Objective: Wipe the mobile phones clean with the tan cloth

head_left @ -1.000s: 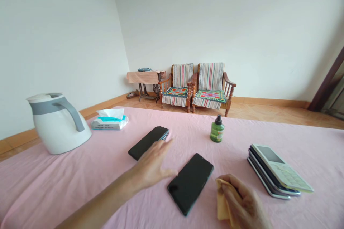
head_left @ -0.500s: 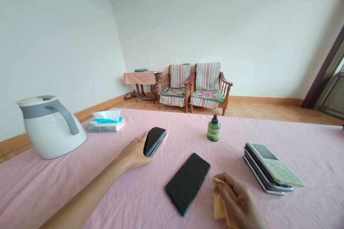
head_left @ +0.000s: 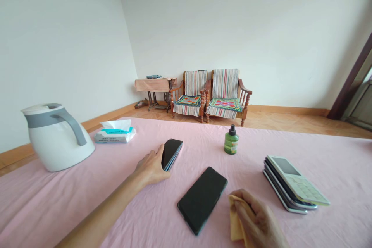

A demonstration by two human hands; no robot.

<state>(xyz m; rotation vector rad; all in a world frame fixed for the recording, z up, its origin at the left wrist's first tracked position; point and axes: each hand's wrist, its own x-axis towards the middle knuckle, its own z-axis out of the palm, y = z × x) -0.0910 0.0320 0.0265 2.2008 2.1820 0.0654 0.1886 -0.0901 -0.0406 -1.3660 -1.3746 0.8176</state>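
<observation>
My left hand [head_left: 151, 166] is closed around the near left side of a small stack of black smartphones [head_left: 173, 151], which rests on the pink cloth. The thumb lies along the near edge; the far fingertips are partly hidden. A single black smartphone [head_left: 202, 200] lies screen up in front of me, between both hands. Just right of it, my right hand [head_left: 255, 217] pinches a folded yellow cloth [head_left: 236, 224]. Farther right is another stack of phones, topped by a white keypad phone [head_left: 297, 178].
A green bottle with a black cap [head_left: 231, 140] stands beyond the single phone. At the left are a white and grey jug [head_left: 59, 143] and a tissue pack [head_left: 114, 133]. Past the far edge of the pink cloth [head_left: 122, 209] stand two wooden chairs [head_left: 225, 93] and a small covered table [head_left: 155, 84].
My left hand and its stack of smartphones have shifted slightly to the right. My right hand stays almost still with the yellow cloth.
</observation>
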